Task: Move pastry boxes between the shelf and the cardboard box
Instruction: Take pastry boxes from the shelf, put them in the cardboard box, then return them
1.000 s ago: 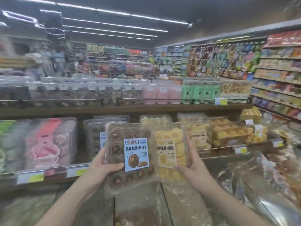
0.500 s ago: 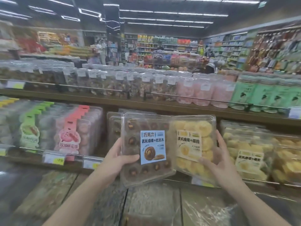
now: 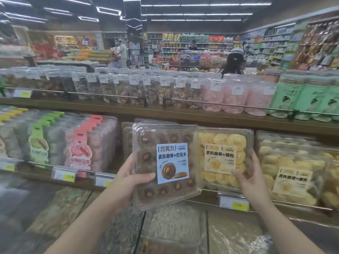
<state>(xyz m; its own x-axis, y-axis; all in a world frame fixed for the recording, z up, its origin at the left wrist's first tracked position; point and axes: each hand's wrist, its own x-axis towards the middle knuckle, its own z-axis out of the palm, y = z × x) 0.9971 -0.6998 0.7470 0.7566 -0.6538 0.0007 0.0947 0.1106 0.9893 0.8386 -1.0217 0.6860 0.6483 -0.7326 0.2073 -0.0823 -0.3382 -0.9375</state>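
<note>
My left hand grips the left edge of a clear plastic box of chocolate cookies with a blue label. My right hand holds a clear box of yellow cookies with a cream label, thumb on its front. Both boxes are upright, side by side, in front of the middle wooden shelf. More chocolate boxes stand behind the left one. A stack of yellow cookie boxes sits on the shelf to the right. No cardboard box is in view.
Pink and green pastry packs fill the shelf to the left. The upper shelf carries clear jars, pink tubs and green tubs. Wrapped goods lie below the shelf. Shoppers stand in the aisles behind, one in a bucket hat.
My view has swung left along the shelf. Both hands carried the two boxes leftward and slightly closer to the shelf, the grip unchanged.
</note>
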